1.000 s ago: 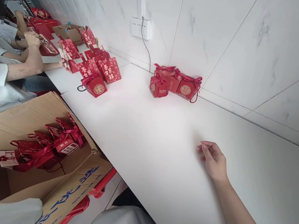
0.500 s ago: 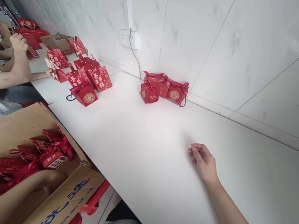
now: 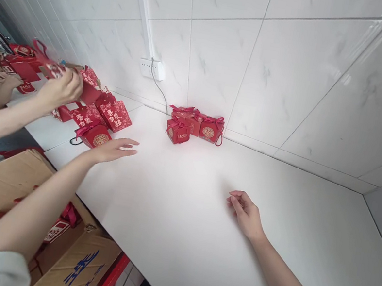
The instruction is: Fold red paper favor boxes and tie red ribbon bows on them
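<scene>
My left hand reaches over the table's left part, open, fingers stretched out to the right, holding nothing. It is just right of a red gift box with a gold round emblem, partly covering it; whether they touch I cannot tell. My right hand rests at the white table, loosely curled, thumb close to the fingers, with nothing visible in it. Before the wall stand several red ribboned gift boxes. Below my left forearm, a cardboard carton contains more red boxes, partly hidden.
A co-worker's hand at the left lifts a blurred red item with a ribbon over several red patterned boxes. Another person's hands are farther back. A socket strip with a grey cable is on the tiled wall.
My left hand has come up out of the carton and over the table, empty. A co-worker's hand has risen with a red item. The view has shifted; my right hand keeps its pose.
</scene>
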The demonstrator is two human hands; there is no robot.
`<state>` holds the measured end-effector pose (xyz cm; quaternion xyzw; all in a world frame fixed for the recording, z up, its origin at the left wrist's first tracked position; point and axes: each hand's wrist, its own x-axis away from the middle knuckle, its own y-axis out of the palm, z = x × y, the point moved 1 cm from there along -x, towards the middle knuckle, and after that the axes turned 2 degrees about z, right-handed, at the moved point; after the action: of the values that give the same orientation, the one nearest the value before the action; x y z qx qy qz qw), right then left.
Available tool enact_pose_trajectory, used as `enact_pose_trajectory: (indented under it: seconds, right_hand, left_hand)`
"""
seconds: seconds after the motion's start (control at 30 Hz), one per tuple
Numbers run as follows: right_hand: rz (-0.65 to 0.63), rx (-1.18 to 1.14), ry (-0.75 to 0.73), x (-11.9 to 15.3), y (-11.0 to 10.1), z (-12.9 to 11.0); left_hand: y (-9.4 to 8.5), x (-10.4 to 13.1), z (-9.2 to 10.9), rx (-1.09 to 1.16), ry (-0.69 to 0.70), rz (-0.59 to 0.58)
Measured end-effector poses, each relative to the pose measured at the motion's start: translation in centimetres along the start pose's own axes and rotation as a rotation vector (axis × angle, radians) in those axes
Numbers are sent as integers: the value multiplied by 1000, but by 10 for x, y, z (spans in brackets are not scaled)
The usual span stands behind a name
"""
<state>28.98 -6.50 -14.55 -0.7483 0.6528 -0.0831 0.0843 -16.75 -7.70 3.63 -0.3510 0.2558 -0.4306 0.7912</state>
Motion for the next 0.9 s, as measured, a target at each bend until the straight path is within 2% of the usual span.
enact_pose_trajectory:
  seconds: [0.07, 0.17, 0.23, 0.3, 0.4, 0.53, 0.63, 0.73, 0.9]
  right_hand:
    - [4, 5, -2, 0, 1, -2]
    - [1, 9, 1, 1, 1, -5]
    - [-1, 8, 12, 2, 0, -5]
    - [0, 10, 33, 3, 0, -4]
    - [-8, 29, 41, 4, -1, -1]
    - [-15, 76, 27, 4, -3, 1]
    - [-11, 93, 40, 5, -4, 0]
    - [-6, 90, 60, 6, -4, -1]
    - [-6, 92, 64, 5, -4, 2]
  left_hand:
    - [47, -15, 11, 40, 23, -93]
    - [110, -35, 14, 87, 26, -187]
    - [144, -43, 12, 107, 20, -194]
    - [168, -45, 7, 120, 51, -198]
    - [184, -37, -6, 137, 112, -234]
    - [186, -19, -23, 166, 141, -251]
    - [194, -14, -27, 198, 91, -140]
    - [205, -20, -23, 256, 47, -10]
    - [217, -33, -14, 339, 90, 67]
